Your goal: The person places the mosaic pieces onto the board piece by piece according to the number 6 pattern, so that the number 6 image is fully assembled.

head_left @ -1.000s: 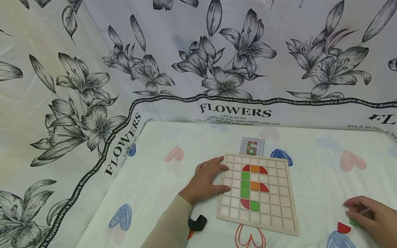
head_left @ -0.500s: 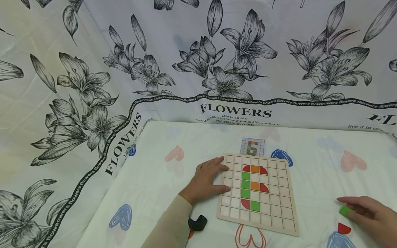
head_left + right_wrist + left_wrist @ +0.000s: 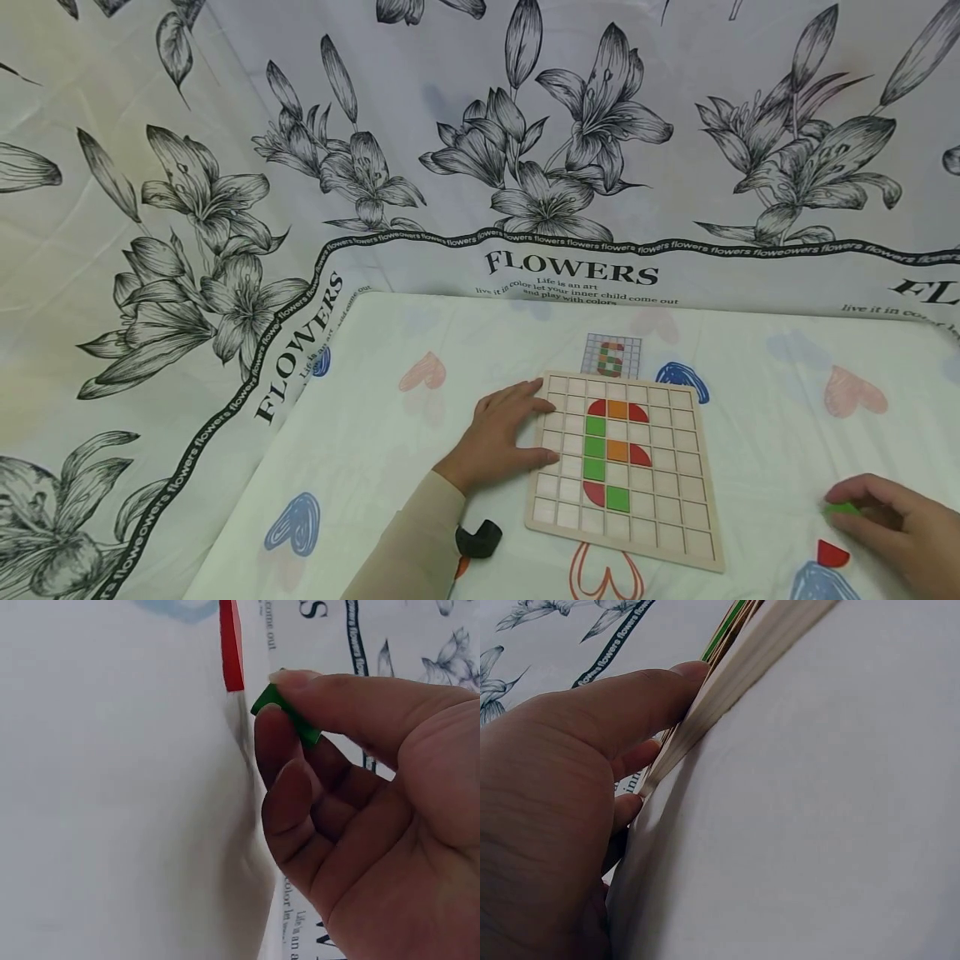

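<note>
My right hand (image 3: 888, 529) pinches a green square tile (image 3: 304, 726) between thumb and fingertips, to the right of the board. Just below that hand a red quarter-round tile (image 3: 831, 552) lies on the cloth. My left hand (image 3: 498, 437) rests along the left edge of a wooden grid board (image 3: 686, 475), fingers spread and thumb on its rim. In the left wrist view the thumb (image 3: 694, 675) touches the board's edge. Green tiles (image 3: 594, 447), orange tiles (image 3: 617, 409) and red quarter-round tiles (image 3: 639, 454) sit in the board's squares.
Behind the board lies a small pattern card (image 3: 611, 356) with a coloured figure on a grid, partly overlapped by the board. A black object (image 3: 478, 540) is beside the left forearm. A flower-printed cloth (image 3: 540, 192) hangs behind the table.
Over the last second my right hand lifts the green tile from beside the red one, then turns it in its fingertips so less of it shows. The left hand and board stay put.
</note>
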Demonstrator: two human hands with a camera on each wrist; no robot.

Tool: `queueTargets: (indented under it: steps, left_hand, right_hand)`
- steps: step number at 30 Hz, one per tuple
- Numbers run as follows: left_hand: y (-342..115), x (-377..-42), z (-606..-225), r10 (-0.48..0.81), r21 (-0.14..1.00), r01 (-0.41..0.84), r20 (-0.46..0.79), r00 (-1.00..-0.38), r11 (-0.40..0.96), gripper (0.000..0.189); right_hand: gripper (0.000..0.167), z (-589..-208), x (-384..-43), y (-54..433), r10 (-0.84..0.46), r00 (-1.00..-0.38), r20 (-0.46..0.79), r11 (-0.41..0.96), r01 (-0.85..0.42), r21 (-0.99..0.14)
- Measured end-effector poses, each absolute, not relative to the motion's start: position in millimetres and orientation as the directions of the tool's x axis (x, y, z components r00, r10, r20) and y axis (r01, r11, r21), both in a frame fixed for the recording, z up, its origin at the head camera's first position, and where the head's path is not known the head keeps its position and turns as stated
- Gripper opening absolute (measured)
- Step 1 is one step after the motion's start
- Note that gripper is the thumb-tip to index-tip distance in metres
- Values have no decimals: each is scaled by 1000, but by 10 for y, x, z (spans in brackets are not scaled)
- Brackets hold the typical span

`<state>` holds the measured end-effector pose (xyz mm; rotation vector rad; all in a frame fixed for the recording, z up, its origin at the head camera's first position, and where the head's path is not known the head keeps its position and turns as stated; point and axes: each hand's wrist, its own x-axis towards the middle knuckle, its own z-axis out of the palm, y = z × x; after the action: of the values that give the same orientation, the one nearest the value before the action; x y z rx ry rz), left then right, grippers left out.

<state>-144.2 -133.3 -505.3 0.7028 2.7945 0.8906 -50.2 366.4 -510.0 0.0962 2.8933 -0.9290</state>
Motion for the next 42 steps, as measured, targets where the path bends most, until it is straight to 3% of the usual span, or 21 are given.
queueTargets:
  steps: [9, 22, 31, 42]
  left_hand:
    - [-1332, -1442, -5060, 469, 571, 396, 23, -883, 719, 64]
    - [-1330, -1440, -5053, 463, 575, 387, 17, -886, 721, 63]
    - [-1333, -1445, -5055, 461, 574, 387, 17, -887, 722, 62]
    - [-1327, -1446, -5063, 461, 573, 389, 21, -887, 721, 62]
  right_hand:
    - [18, -5082, -468, 3545, -1, -998, 68, 736, -47, -676]
    - [16, -4958, -506, 3325, -13, -999, -42, 766, 17, -642]
    - [17, -4899, -520, 3205, -10, -999, 38, 768, -32, -640]
    - [32, -4828, -606, 2949, -125, -974, 189, 680, -223, -699]
